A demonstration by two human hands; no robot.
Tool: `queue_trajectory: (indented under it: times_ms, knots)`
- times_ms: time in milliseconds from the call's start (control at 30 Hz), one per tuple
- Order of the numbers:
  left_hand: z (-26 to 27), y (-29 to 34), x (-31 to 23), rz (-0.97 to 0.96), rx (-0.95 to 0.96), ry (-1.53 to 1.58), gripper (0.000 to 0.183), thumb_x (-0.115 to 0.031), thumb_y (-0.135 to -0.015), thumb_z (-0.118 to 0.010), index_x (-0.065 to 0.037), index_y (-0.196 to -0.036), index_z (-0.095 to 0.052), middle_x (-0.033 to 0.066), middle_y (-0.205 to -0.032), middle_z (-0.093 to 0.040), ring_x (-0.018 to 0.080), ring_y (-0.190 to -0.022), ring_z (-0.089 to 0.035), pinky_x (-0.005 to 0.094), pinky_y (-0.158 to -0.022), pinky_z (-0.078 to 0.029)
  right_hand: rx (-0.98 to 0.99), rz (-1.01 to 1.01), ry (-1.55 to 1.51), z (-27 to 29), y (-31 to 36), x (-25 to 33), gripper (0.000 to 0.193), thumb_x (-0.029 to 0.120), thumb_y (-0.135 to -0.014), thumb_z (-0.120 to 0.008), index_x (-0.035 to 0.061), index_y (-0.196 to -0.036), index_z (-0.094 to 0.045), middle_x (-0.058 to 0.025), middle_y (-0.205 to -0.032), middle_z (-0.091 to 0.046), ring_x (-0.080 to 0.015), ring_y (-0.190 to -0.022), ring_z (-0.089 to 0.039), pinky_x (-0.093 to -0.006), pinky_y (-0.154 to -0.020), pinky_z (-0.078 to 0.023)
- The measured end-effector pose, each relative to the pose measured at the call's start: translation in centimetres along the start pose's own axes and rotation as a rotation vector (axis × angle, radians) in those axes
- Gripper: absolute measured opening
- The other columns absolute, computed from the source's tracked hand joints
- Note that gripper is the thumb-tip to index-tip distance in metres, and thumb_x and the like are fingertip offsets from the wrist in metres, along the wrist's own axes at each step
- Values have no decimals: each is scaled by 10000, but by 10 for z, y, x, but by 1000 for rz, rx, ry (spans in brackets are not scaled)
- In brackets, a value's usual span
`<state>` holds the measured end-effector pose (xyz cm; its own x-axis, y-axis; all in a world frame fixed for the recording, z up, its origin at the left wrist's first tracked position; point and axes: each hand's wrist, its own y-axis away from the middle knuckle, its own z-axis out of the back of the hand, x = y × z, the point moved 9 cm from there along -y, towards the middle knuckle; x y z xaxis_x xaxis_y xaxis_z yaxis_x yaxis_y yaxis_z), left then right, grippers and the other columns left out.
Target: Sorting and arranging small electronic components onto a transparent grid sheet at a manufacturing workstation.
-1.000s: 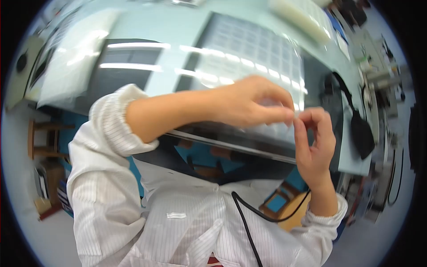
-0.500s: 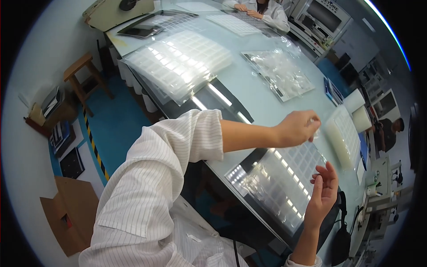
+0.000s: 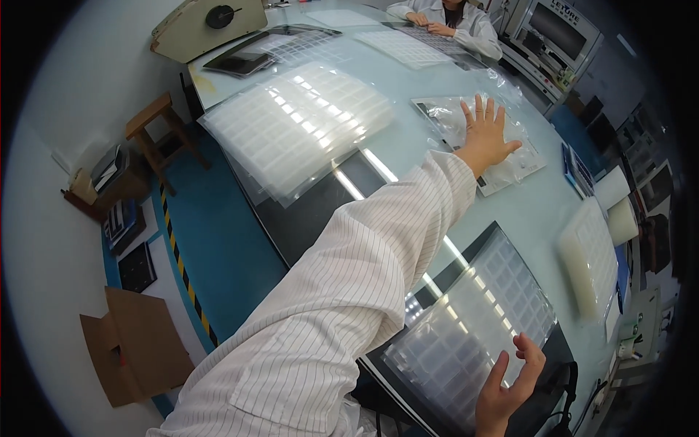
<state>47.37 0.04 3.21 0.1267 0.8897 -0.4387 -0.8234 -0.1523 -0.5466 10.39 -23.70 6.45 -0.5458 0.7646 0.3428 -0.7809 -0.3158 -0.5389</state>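
My left hand (image 3: 486, 134) is stretched far across the pale green table (image 3: 408, 156), fingers spread flat on a pile of clear plastic bags (image 3: 502, 164). Its arm wears a white striped sleeve. My right hand (image 3: 510, 382) hovers low at the near table edge, fingers apart and empty, just beside a clear gridded tray (image 3: 473, 328) that lies on a dark mat.
A big stack of white gridded trays (image 3: 302, 124) lies at the left of the table, another stack (image 3: 591, 258) at the right. A person (image 3: 448, 18) works at the far end. A wooden stool (image 3: 156, 131) and a cardboard box (image 3: 135, 346) stand on the floor.
My left hand has left the spot above the gridded tray and reached far out, landing flat on the plastic bags. My right hand has dropped lower and opened.
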Motion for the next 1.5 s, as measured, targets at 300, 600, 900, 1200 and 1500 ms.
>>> queue_trajectory:
  times_ms: [300,600,900,1200,1500]
  knots:
    - [-22,-39,9,235,403,290,868,-560,-960,-468,-71,-1608,-163,209,-1669,-92,510,-1507,-85,741,-1134,7,-40,84,110,14,-16,8,308,-20,-856,-703,-50,-1156,-644,-186,-1058,-668,-337,-933,-616,-413,-849,-485]
    - [39,-117,65,72,234,231,413,-258,-865,-533,19,-1107,-722,284,-1235,-646,416,-1190,-608,484,-1013,-470,-109,-6,206,14,-19,-17,241,28,-919,-668,-68,-1139,-645,-201,-1083,-663,-351,-993,-623,-427,-905,-501]
    - [204,-128,254,121,198,-337,282,-126,-809,-589,26,-989,-745,259,-1034,-712,409,-1006,-684,455,-882,-544,-212,-114,219,11,-20,-40,233,50,-959,-633,-79,-1154,-631,-201,-1128,-645,-340,-1030,-621,-425,-917,-508]
    - [181,-107,367,335,354,-542,319,-40,-842,-545,6,-1105,-719,233,-1205,-675,397,-1109,-655,465,-902,-540,-223,-172,311,-4,-20,-53,227,79,-958,-649,-63,-1136,-654,-214,-1086,-666,-365,-1018,-628,-441,-929,-494]
    - [93,-125,388,159,338,-535,373,-213,-975,-496,-68,-1283,-649,179,-1283,-651,381,-1231,-584,449,-985,-495,-115,-328,273,-13,-30,-57,225,82,-973,-633,-70,-1138,-650,-223,-1133,-650,-357,-1049,-619,-424,-942,-488]
